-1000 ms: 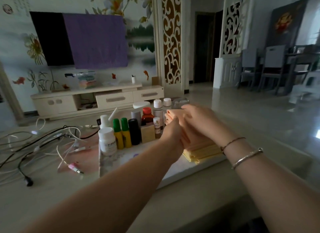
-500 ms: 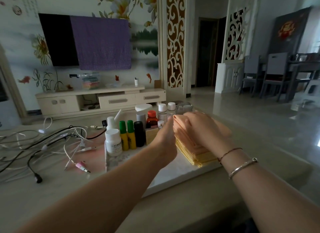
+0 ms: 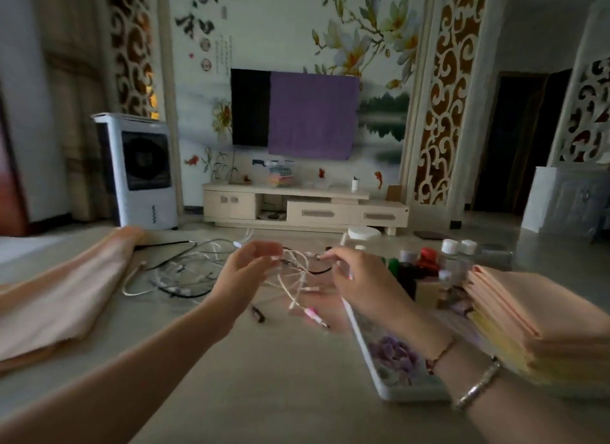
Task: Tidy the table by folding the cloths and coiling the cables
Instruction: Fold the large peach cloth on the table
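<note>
Head view is showing both forearms reaching out over the bench (image 3: 264,377), and the change is plain: half a second ago both hands were pressing on the folded cloths (image 3: 515,308) at the right, and now they are lifted off that stack and working at the cables (image 3: 185,272) in the middle. The left hand (image 3: 244,272) is curling its fingers round a bunch of white leads, and the right hand (image 3: 356,278) is pinching the same bunch just beside it, the strands hanging loose between them with a pink-tipped plug (image 3: 313,313) dangling below. The tray (image 3: 396,371) with the stack and the bottles (image 3: 429,262) is sitting under the right wrist. Farther left, an unfolded cloth (image 3: 59,298) is lying slack on the bench, so folding is probably not finished. Beyond the hands, most of the cables are lying tangled on the bench. Coiling seems to be only starting.
</note>
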